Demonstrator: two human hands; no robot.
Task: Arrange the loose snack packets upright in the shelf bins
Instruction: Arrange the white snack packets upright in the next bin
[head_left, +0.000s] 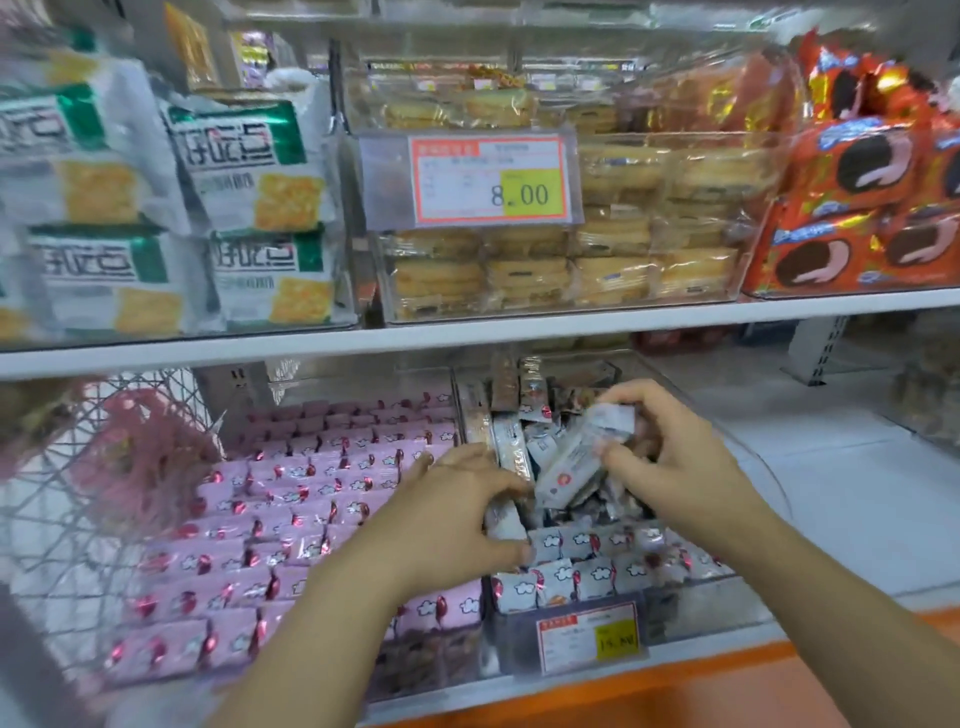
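On the lower shelf a clear bin (696, 613) holds white snack packets, two upright rows (587, 566) at the front and a loose jumble (550, 431) behind. My right hand (670, 457) grips a small bunch of white packets (582, 457) above the jumble. My left hand (457, 514) reaches in over the bin's left wall and its fingers curl round a white packet (506, 522) near that wall. The bin to the left (291, 525) is filled with pink packets standing in neat rows.
A price tag (592, 642) hangs on the white-packet bin's front. The upper shelf (467, 332) carries green-and-white cracker bags (244, 171), clear-wrapped biscuits (571, 270) behind an 8.00 tag, and orange sandwich-cookie packs (857, 234). A wire basket (78, 493) stands at left.
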